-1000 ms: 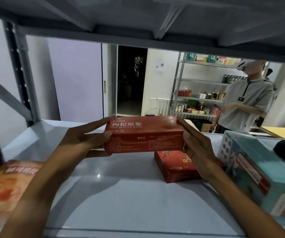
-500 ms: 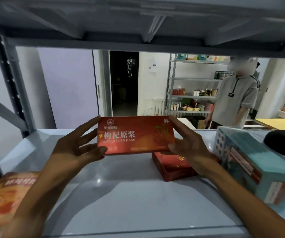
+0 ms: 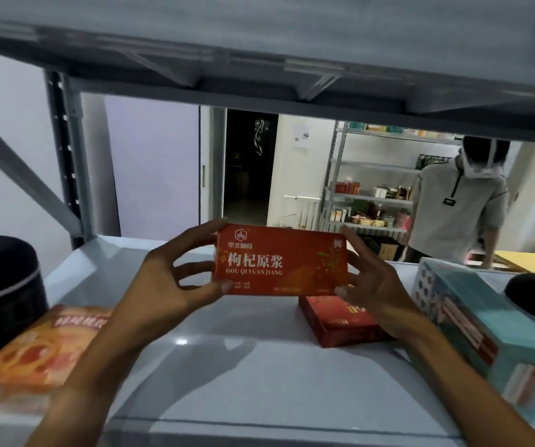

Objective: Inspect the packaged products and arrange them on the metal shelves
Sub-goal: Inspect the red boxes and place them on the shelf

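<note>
Grey metal shelving (image 3: pixel 259 366) frames the view, with a storeroom and another person (image 3: pixel 456 204) beyond it. Going left to right: a dark round container (image 3: pixel 1 295) and a blurred orange flat packet (image 3: pixel 40 346) rest on the shelf; the left hand (image 3: pixel 169 285) pinches one end of a red rectangular carton printed with white characters (image 3: pixel 280 259), and the right hand (image 3: pixel 372 285) pinches the other, fingers behind and thumbs in front, holding it above the shelf with its printed face toward the camera, probably for reading. Under it lies a second red flat box (image 3: pixel 340 324), then a teal cardboard box (image 3: pixel 485 333). Compared with a second ago, the carton has tipped from its narrow side to its front face.
</note>
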